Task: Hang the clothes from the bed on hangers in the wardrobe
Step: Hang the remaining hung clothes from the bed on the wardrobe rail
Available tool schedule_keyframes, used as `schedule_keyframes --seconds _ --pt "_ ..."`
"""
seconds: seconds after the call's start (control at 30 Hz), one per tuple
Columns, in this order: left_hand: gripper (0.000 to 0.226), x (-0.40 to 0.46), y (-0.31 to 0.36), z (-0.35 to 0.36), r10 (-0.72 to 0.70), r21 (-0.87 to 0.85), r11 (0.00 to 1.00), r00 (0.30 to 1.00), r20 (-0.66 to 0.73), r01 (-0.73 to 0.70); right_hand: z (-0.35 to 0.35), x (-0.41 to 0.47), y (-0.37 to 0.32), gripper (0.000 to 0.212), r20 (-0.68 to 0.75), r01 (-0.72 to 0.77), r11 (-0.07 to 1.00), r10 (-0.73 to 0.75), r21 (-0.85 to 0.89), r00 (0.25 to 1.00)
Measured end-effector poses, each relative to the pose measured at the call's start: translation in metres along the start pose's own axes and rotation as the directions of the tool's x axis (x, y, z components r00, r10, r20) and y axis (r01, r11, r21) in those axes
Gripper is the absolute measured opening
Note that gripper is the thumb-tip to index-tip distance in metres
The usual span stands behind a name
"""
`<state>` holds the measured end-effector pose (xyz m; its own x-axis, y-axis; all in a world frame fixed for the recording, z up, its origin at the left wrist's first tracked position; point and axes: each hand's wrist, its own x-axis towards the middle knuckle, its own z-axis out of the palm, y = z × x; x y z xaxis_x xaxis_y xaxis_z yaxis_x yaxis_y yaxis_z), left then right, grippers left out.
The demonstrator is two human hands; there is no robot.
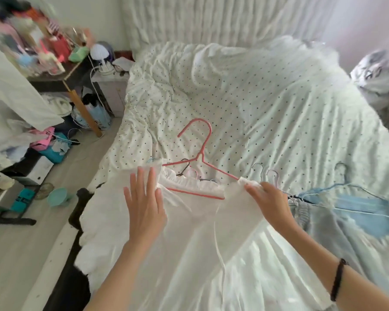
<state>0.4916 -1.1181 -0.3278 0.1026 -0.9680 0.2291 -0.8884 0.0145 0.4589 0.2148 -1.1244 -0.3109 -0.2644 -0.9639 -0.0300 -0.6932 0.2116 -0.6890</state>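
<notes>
My left hand (144,198) spread flat on thin limp white dress (189,232), right hand (267,198) pinching its frilly neckline over pink hanger (198,158); lift by shoulders

Under the flat fingers (144,182) of the left hand (144,205), the left end of the pink hanger (202,153) disappears inside the white garment (189,243), and its right tip slips out of sight just beyond the fingertips of the right hand (270,203), whose thumb is tucked out of view, so the exact grip can't be read. Just past those right fingers, the spare hangers (267,176) blur into thin loops, too tangled to count. Both forearms and the garment's hem are cut off at the bottom edge.
</notes>
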Motion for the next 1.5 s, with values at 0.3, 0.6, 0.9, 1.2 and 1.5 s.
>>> schedule_keyframes --seconds 0.3,0.6,0.9,1.2,1.5 --pt "0.048 -0.050 0.198 -0.042 0.473 -0.128 0.873 0.881 -0.015 -0.471 -0.231 -0.135 0.090 0.046 -0.431 0.005 1.000 -0.006 -0.002 0.902" --pt "0.031 -0.215 0.433 -0.052 0.759 -0.302 0.551 0.618 -0.205 -0.778 -0.414 -0.368 0.198 0.022 -0.756 -0.186 0.981 0.080 -0.055 0.650" --pt "0.034 -0.415 0.600 -0.050 0.862 -0.548 0.201 0.413 -0.295 -0.812 -0.521 -0.605 0.257 0.040 -0.918 -0.461 0.862 -0.010 -0.208 0.395" --pt "0.021 -0.598 0.677 -0.064 0.968 -0.777 -0.013 0.188 -0.168 -0.629 -0.528 -0.792 0.271 0.041 -0.989 -0.743 0.668 0.133 0.037 0.070" --pt "0.028 -0.746 0.688 -0.048 0.940 -0.902 -0.214 -0.329 -0.087 -0.375 -0.467 -0.920 0.225 0.029 -0.912 -0.867 0.345 0.326 0.359 -0.248"
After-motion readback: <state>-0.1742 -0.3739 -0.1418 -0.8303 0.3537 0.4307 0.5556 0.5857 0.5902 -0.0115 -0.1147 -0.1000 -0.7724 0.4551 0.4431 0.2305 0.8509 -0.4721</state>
